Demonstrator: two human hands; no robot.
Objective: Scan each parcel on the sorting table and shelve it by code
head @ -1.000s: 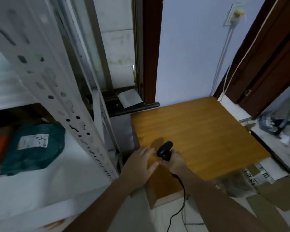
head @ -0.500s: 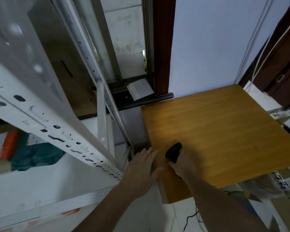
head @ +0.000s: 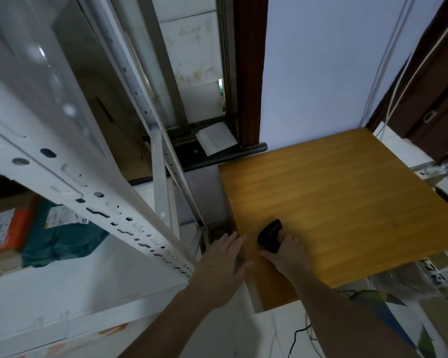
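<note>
My right hand (head: 286,255) grips a black handheld scanner (head: 269,235) low over the near left corner of the wooden sorting table (head: 347,202). Its cable (head: 299,334) hangs below the table edge. My left hand (head: 223,264) is flat with fingers straight, at the table's left edge beside the scanner. On the white metal shelf (head: 75,280) to the left lie a dark green bagged parcel (head: 60,236) with a white label and an orange-and-white box (head: 8,228). No parcel lies on the tabletop.
A slanted perforated shelf post (head: 96,202) crosses the left foreground close to my left arm. Cardboard and printed packaging (head: 429,270) lie on the floor right of the table. A brown door frame (head: 248,73) and wall cables (head: 380,60) stand behind.
The view has tilted and shifted left, bringing the shelf post closer. My hands stay at the table's near left corner, the right one still around the scanner.
</note>
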